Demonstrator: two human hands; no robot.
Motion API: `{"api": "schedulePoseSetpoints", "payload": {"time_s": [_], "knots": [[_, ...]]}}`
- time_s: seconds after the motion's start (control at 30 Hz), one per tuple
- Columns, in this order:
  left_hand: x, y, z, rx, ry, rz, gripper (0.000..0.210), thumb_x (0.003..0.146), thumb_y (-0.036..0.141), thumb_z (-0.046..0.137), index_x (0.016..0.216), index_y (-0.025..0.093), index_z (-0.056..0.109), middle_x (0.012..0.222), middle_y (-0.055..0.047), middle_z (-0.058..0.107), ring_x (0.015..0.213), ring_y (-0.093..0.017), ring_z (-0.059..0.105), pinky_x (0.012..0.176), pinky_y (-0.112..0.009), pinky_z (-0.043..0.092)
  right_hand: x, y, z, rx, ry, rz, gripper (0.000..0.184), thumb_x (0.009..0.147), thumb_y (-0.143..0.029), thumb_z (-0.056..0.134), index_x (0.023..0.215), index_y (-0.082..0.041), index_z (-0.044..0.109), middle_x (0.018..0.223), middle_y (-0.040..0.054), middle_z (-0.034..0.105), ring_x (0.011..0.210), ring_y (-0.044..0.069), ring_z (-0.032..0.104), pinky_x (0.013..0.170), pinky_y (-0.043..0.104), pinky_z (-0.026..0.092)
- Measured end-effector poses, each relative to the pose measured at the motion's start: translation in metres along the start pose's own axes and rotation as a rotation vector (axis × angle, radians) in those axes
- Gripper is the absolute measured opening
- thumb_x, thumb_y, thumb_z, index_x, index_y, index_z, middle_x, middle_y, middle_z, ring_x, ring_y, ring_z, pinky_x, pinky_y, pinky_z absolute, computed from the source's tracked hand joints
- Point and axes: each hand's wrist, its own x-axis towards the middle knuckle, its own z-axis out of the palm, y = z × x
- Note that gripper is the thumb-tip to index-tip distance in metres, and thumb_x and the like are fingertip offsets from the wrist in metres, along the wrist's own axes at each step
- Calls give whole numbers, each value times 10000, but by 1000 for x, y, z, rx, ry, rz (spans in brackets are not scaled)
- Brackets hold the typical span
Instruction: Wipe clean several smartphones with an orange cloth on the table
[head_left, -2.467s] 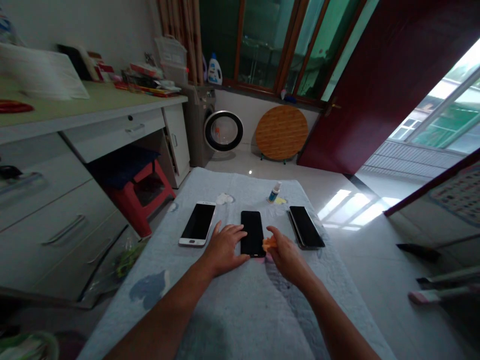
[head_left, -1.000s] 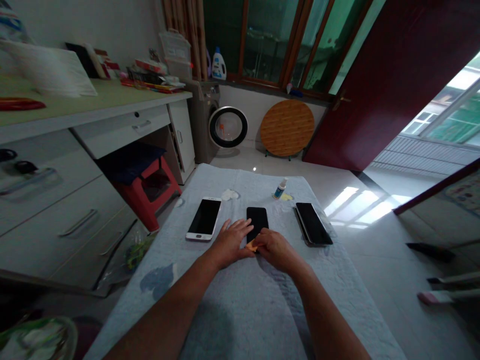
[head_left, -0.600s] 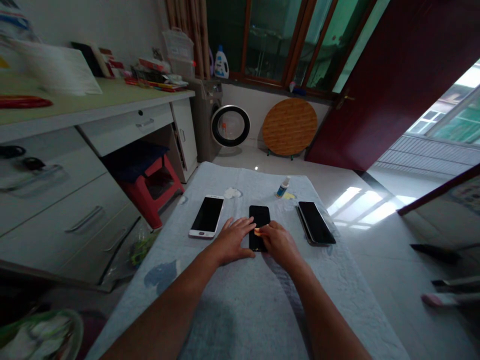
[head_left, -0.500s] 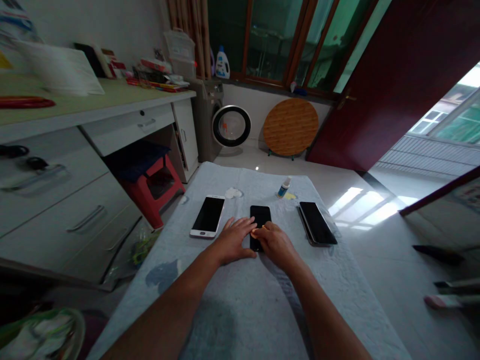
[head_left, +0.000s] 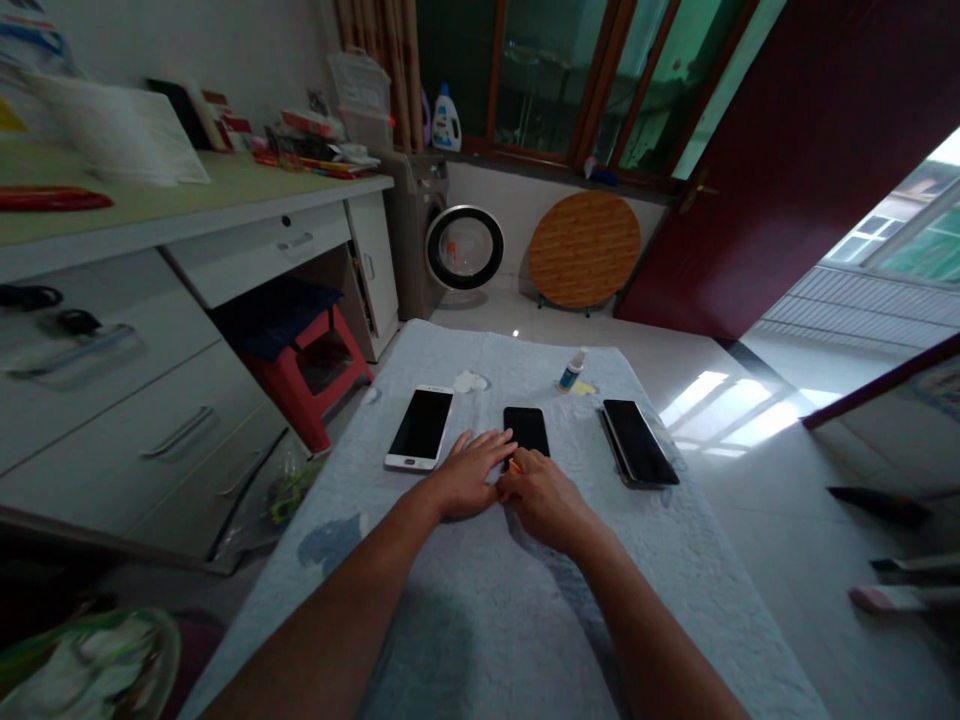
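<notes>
A black phone [head_left: 528,428] lies face up in the middle of the cloth-covered table, its near part hidden by my hands. My left hand [head_left: 472,474] rests flat at its left edge, fingers stretched over it. My right hand [head_left: 541,492] is closed on a small orange cloth or pad [head_left: 514,466], pressed to the phone's near end; most of the orange piece is hidden, so its kind is unclear. To the left lies a white phone [head_left: 420,428] with a black screen. On the right, a dark phone [head_left: 639,444] rests on another flat device.
A small spray bottle [head_left: 572,370] stands near the table's far edge. The table [head_left: 480,640] wears a pale blue cloth. Left are a desk with drawers [head_left: 262,245] and a red stool [head_left: 330,370]; beyond, a washing machine with its door open [head_left: 465,248] and a round wooden tabletop [head_left: 585,248].
My right hand has slid toward me and slightly left along the phone with the orange piece, uncovering more of the screen. My left hand stays in nearly the same place.
</notes>
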Motion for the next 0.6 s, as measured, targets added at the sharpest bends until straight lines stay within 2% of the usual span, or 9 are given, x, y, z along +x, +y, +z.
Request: {"api": "schedulePoseSetpoints", "payload": {"time_s": [0.17,0.4,0.6], "knots": [[1,2,-2,3,-25,-24,774,685,57,377,1431,260,332,1561,-14,232,1441,-157,164,1159,-492,78,-8,-6,-11,-32,-58,-12,245,901,-183,498,942,-248,731,907,57,570,854,169,499,759,280,350],[1,3,-3,2,-5,-27,739,700,53,368,1410,257,375,1552,-21,259,1434,-170,196,1160,-497,93,-19,-11,-16,-87,-162,37,276,916,-172,434,869,-220,701,808,54,629,759,163,573,682,264,357],[2,4,-5,4,-23,-36,757,691,40,367,1417,256,366,1551,-13,260,1433,-166,197,1165,-489,100,-26,1,-30,-1,-209,155,263,871,-167,470,823,-224,723,816,62,688,777,175,630,678,251,376]]}}
